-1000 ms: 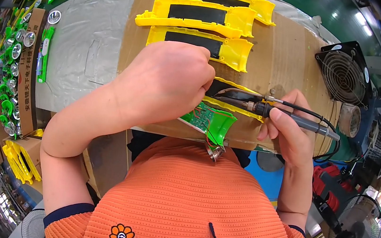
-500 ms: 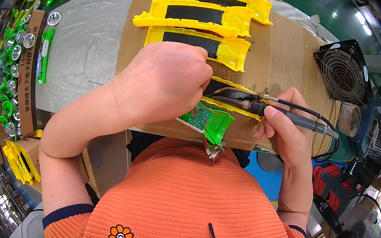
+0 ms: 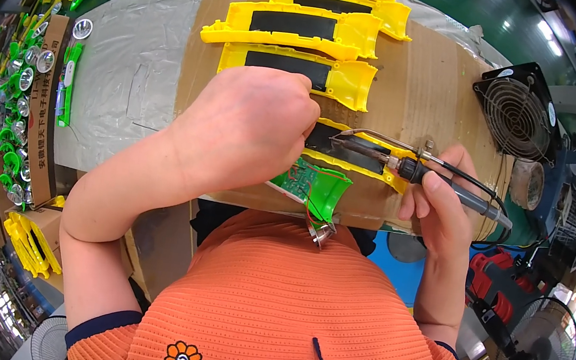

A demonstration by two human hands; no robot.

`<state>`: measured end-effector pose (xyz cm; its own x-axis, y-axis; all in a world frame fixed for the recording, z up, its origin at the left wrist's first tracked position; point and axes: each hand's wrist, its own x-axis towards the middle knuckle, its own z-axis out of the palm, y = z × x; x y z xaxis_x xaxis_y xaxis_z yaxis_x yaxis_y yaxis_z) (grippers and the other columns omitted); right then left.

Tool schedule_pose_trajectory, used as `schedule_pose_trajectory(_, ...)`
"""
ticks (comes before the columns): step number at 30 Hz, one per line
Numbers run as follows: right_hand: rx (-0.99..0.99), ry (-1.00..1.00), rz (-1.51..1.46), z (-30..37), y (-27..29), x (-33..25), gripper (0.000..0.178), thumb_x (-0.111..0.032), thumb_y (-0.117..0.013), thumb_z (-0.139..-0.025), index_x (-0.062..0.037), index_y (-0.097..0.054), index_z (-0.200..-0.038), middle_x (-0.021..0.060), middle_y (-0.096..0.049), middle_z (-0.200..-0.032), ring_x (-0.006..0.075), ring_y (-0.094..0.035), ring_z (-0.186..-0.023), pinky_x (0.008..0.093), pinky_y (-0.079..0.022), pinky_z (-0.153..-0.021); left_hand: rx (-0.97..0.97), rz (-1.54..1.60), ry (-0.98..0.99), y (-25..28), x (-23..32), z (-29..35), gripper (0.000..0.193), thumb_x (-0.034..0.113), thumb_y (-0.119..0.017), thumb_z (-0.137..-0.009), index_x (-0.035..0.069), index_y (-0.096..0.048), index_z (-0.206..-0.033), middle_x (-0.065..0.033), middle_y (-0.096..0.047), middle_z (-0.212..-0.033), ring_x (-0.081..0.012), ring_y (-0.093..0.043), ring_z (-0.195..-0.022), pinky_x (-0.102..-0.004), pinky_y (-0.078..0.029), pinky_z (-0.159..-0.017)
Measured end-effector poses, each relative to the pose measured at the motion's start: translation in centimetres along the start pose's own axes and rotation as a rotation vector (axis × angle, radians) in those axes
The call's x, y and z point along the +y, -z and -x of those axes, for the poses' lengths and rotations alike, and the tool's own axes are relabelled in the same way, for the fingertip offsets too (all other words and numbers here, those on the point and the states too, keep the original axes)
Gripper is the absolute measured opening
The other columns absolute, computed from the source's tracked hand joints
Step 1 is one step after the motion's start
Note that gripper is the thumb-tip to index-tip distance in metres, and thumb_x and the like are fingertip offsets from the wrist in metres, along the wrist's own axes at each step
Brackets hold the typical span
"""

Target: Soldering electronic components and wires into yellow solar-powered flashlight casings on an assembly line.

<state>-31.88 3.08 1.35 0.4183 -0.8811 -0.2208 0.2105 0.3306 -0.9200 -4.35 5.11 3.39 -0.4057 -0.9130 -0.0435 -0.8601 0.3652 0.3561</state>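
Note:
My right hand (image 3: pixel 441 192) grips a grey-handled soldering iron (image 3: pixel 476 202) with a thin metal feed tube clamped along it. Its tip points left, over the black panel of a yellow plastic shell (image 3: pixel 394 181), a little short of my left hand (image 3: pixel 256 115). That left hand is closed with its back toward me; whatever its fingers pinch is hidden. Just below it lies a green plastic shell (image 3: pixel 334 186) holding a green circuit board (image 3: pixel 296 182) with red and black wires. A shiny lamp reflector (image 3: pixel 322 234) hangs off the table's near edge by those wires.
More yellow shells (image 3: pixel 350 83) with black panels lie in a row beyond my hands on a cardboard sheet (image 3: pixel 421 88). A square fan (image 3: pixel 519 111) and a tape-like roll (image 3: pixel 527 184) stand at the right. A cardboard box wall (image 3: pixel 44 114) borders green lamp parts (image 3: pixel 19 118) at the left.
My right hand has drawn the soldering iron slightly right, and its tip now shows clear of my left hand. The left hand has barely moved.

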Motion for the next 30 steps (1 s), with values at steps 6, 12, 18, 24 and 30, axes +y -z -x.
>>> schedule_pose_trajectory(6,0.067,0.085,-0.048,1.1,1.6,0.8,0.017,-0.005,-0.06,-0.092,-0.0012,-0.045,-0.098,0.0074,-0.053,-0.068,0.0142,-0.053,-0.052,0.0317,-0.053,-0.051,0.014,-0.006,-0.005,-0.1,-0.3,0.0,0.007,0.011,-0.065,-0.079,0.007,-0.068,-0.075,-0.0091,-0.059,-0.078,-0.0306,-0.063,-0.079,-0.0426,-0.051,-0.068)
schedule_pose_trajectory(12,0.085,0.118,-0.065,2.1,1.9,1.3,0.018,-0.007,-0.061,-0.093,-0.0021,-0.046,-0.099,0.0068,-0.052,-0.067,0.0136,-0.053,-0.052,0.0314,-0.052,-0.051,0.032,-0.004,-0.043,0.5,0.0,0.2,0.004,0.012,-0.068,-0.079,0.008,-0.068,-0.078,-0.0076,-0.058,-0.077,-0.0292,-0.063,-0.079,-0.0416,-0.051,-0.068)
schedule_pose_trajectory(18,0.117,0.129,-0.074,2.2,1.6,1.7,0.017,-0.009,-0.061,-0.093,-0.0029,-0.046,-0.099,0.0066,-0.052,-0.064,0.0147,-0.053,-0.051,0.0306,-0.051,-0.051,0.04,-0.016,-0.049,1.6,0.3,0.3,0.005,0.013,-0.07,-0.079,0.008,-0.07,-0.081,-0.0074,-0.058,-0.078,-0.0288,-0.062,-0.08,-0.0416,-0.05,-0.068)
schedule_pose_trajectory(24,0.122,0.122,-0.093,2.5,1.4,1.7,0.017,-0.01,-0.06,-0.094,-0.0033,-0.045,-0.099,0.0061,-0.05,-0.064,0.0152,-0.052,-0.051,0.0308,-0.051,-0.052,0.056,-0.028,-0.02,2.9,2.0,1.0,0.009,0.013,-0.073,-0.079,0.008,-0.069,-0.085,-0.0075,-0.058,-0.084,-0.029,-0.06,-0.086,-0.0403,-0.049,-0.073)
schedule_pose_trajectory(30,0.155,0.132,-0.122,2.5,1.2,2.0,0.017,-0.011,-0.059,-0.094,-0.0032,-0.045,-0.1,0.007,-0.051,-0.065,0.0163,-0.052,-0.051,0.0303,-0.049,-0.052,0.022,0.067,-0.054,3.0,4.0,2.9,0.023,0.011,-0.078,-0.076,0.007,-0.069,-0.096,-0.0085,-0.059,-0.096,-0.03,-0.058,-0.091,-0.0378,-0.049,-0.079)
